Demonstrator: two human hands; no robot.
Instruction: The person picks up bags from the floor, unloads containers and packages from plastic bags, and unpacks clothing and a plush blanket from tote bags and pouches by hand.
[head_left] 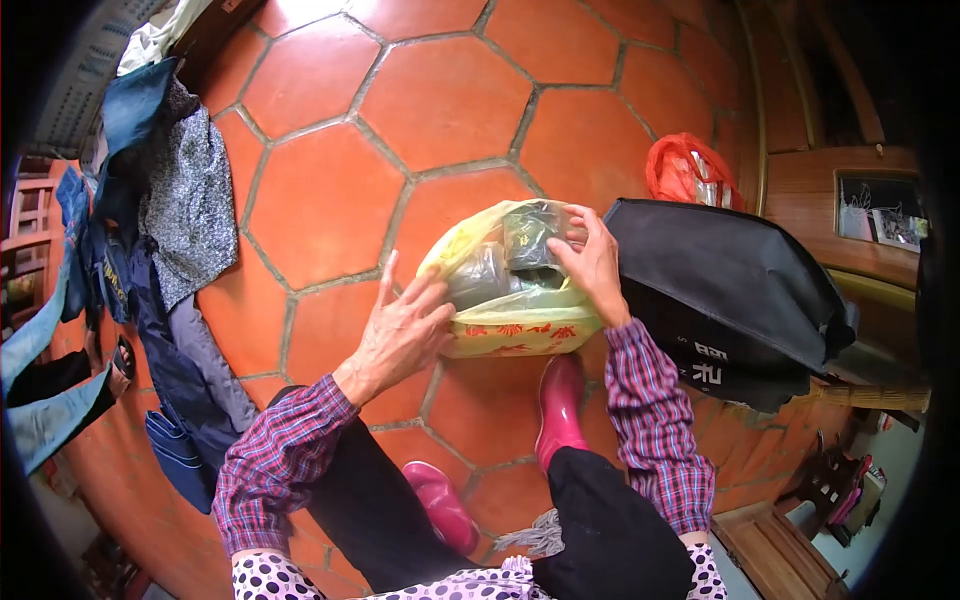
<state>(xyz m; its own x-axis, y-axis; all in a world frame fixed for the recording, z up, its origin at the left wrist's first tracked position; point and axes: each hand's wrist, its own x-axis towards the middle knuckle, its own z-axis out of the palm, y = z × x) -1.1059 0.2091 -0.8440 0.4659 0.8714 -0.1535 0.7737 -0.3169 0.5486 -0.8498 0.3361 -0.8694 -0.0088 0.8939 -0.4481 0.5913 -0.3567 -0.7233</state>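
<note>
A yellow plastic bag (pixel 515 340) with red lettering stands on the tiled floor between my hands, its mouth spread wide. My left hand (pixel 402 325) pinches the left rim, the index finger pointing away from it. On the far right rim, my right hand (pixel 592 260) has its fingers curled over the edge, the thumb touching a dark wrapped package (pixel 532 238) inside. Beside that package lies a clear plastic wrapped bundle (pixel 478 278); what it contains is too unclear to name.
A large black bag (pixel 725 285) leans close on the right, with a red plastic bag (pixel 692 170) behind it. Clothes (pixel 190 195) hang along the left. My pink boots (pixel 562 405) stand just below the yellow bag. Wooden furniture (pixel 800 200) lines the right side.
</note>
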